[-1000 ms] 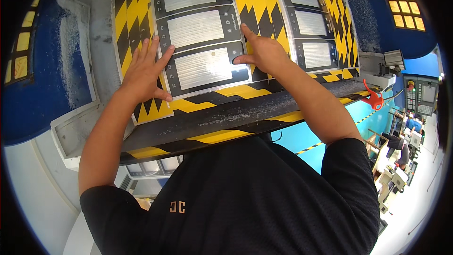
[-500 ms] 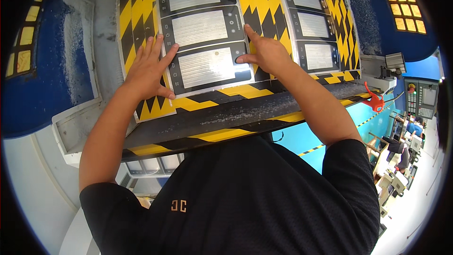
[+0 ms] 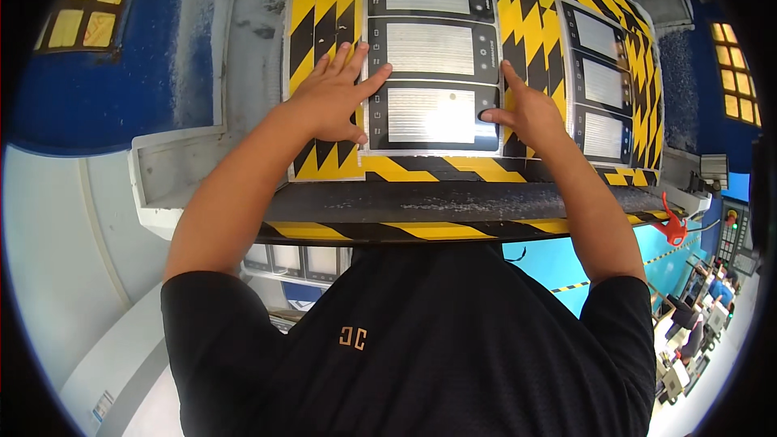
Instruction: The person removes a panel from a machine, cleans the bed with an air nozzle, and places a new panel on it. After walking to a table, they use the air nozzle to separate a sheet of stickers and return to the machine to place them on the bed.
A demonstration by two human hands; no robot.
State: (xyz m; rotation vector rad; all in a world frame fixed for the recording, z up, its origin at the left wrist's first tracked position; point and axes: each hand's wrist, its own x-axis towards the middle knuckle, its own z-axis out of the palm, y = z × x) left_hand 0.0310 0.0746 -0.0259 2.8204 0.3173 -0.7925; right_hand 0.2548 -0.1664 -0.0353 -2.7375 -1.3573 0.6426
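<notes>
Yellow-and-black striped worktop (image 3: 324, 12) was the landmark. Off its right edge: second column of three dark-framed panels (image 3: 603, 85). Along its near edge: black ledge (image 3: 453, 201) with a striped front strip. Left of it: white bracket shelf (image 3: 174, 174), blue wall (image 3: 113, 105) and yellow-lit window grid (image 3: 85, 4) beyond. Lower right of it: red handle (image 3: 673, 226), turquoise floor (image 3: 550, 263) with striped tape, control box (image 3: 732, 235) with buttons.

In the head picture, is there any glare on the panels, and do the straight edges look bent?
Head view: strong glare whitens the nearest panel between the left hand and right hand; the striped table edges curve toward the rim; corners are black; hands look sharp.
</notes>
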